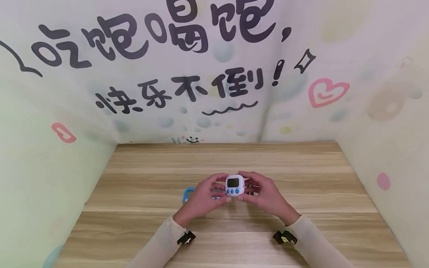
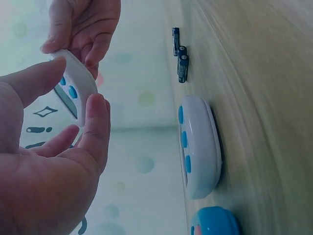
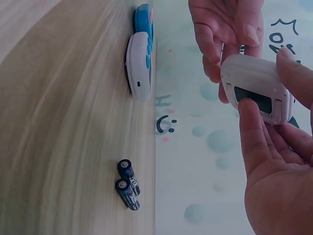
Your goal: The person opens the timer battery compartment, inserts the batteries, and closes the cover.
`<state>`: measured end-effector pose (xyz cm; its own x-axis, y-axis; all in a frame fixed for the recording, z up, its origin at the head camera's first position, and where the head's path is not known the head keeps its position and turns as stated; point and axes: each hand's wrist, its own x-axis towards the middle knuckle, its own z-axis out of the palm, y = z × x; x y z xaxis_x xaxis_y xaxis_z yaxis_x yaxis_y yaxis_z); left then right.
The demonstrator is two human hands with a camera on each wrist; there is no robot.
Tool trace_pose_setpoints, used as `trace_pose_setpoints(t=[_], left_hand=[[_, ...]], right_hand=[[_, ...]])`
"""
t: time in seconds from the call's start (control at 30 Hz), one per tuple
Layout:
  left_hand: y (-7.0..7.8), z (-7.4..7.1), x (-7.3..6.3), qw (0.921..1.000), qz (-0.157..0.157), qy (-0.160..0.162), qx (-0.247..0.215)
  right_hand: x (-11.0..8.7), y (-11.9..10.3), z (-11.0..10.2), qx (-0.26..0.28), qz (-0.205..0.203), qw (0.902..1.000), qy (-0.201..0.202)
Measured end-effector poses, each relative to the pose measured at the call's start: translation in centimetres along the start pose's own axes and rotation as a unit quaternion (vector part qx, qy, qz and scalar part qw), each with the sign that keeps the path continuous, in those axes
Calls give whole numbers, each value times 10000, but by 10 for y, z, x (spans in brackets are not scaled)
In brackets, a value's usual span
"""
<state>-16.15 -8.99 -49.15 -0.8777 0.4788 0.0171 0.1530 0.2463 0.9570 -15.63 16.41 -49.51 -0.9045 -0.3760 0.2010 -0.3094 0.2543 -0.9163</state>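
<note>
Grip: your left hand (image 1: 204, 195) and right hand (image 1: 266, 192) both pinch the device (image 1: 235, 186).
Blue buttons (image 1: 232, 191): best left unpressed; steady the edges lightly.
Place: above the surface (image 1: 225, 248), between your hands.
Look: white, rounded; dark screen (image 1: 233, 182) in front, dark panel (image 3: 262, 101) on the back.

A white digital timer (image 1: 235, 185), round-cornered, is held above the bench (image 1: 222, 248) between left hand (image 1: 204, 195) and right hand (image 1: 268, 193), its face towards the head camera: grey-dark screen above three blue buttons. Its back shows a dark rectangle (panel or opening, unclear).
</note>
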Motion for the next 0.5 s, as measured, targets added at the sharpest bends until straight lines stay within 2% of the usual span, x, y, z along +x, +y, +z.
trace_pose_setpoints(t=[0.27, 0.5], left_hand=[[1, 2, -4, 9981, -170, -7, -601], [1, 8, -5, 9951, -272, -47, -949]], right_hand=[[-1, -3, 3, 133, -64, 9999, 31], [-1, -1, 8, 15, -398, 9992, 18]])
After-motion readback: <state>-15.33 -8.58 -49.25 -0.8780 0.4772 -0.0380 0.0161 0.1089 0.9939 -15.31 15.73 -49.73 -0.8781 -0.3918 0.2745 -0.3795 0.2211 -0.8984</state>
